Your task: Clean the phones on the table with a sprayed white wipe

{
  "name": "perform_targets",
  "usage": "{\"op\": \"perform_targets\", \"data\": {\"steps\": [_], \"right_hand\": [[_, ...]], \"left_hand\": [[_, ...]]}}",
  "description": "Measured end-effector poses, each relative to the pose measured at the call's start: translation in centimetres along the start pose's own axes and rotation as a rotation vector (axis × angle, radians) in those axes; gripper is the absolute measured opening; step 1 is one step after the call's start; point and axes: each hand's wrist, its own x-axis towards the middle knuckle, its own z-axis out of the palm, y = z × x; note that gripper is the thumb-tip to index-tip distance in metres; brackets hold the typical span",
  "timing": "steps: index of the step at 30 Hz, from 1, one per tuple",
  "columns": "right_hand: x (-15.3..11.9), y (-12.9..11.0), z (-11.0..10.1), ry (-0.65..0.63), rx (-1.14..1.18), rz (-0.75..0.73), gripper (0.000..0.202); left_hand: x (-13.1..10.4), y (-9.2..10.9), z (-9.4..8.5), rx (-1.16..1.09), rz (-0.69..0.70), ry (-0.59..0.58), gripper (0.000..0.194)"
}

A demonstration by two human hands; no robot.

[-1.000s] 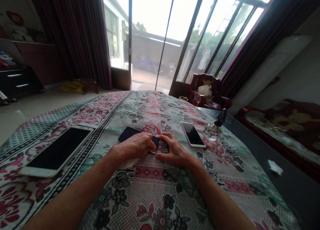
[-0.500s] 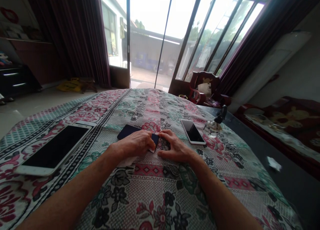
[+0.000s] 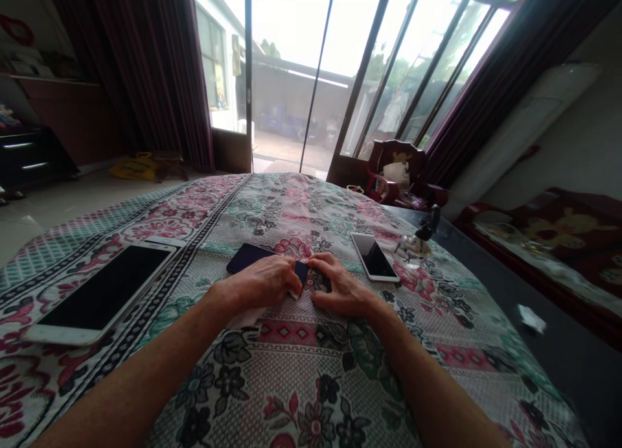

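Closest to me, the patterned cloth point(image 3: 315, 377) runs over the surface between my forearms. Over to the left lies the large white phone point(image 3: 104, 292), dark screen up, set at a slant. Now the middle: my left hand point(image 3: 262, 282) is down on the dark phone point(image 3: 245, 257), its fingers curled tight around a white tissue point(image 3: 247, 318); one bit pokes out at the fingertips, more shows under the wrist. And here's my right hand point(image 3: 340, 289), thumb and fingers spread apart, index fingertip right at the phone's right-hand end. The phone lies flat, its left end reaching out past my knuckles.

Just beyond my right hand, a strip of cloth, then the smaller white phone point(image 3: 374, 258), screen up. Next to that, a see-through bottle point(image 3: 413, 248) with a black top stands upright; what's inside, I can't tell. The cloth's edge curves close behind it, and past its right side a crumpled white paper point(image 3: 532, 319) lies on something dark. Cloth stretches from the dark phone to the far rim, and beyond it a carved chair point(image 3: 396, 153) holds a pale bag point(image 3: 398, 174), contents hidden.
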Motion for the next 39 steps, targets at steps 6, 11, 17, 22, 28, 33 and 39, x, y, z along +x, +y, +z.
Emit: {"op": "perform_targets", "data": {"steps": [6,11,17,22,28,33,39], "right_hand": [[0.0,-0.1,0.1,0.01,-0.006,-0.013,0.061],[0.0,-0.3,0.0,0.01,-0.004,0.006,0.06],[0.0,-0.3,0.1,0.015,-0.014,-0.002,0.061],[0.0,-0.3,0.1,0.025,-0.004,0.001,0.06],[0.0,-0.4,-0.1,0.022,0.002,0.001,0.059],[0.0,-0.1,0.0,0.019,-0.005,0.001,0.06],[0.0,-0.3,0.0,0.02,-0.001,0.002,0.059]], "left_hand": [[0.5,-0.6,1.6,0.068,-0.053,0.133,0.026],[0.8,-0.4,1.8,0.087,-0.038,0.149,0.026],[0.8,-0.2,1.4,0.073,0.017,0.117,0.026],[0.7,-0.4,1.5,0.071,0.003,0.138,0.027],[0.8,0.0,1.3,0.103,0.005,0.158,0.025],[0.6,-0.1,1.0,0.05,0.026,0.11,0.028],[0.7,-0.6,1.7,0.043,0.021,0.182,0.028]]}}
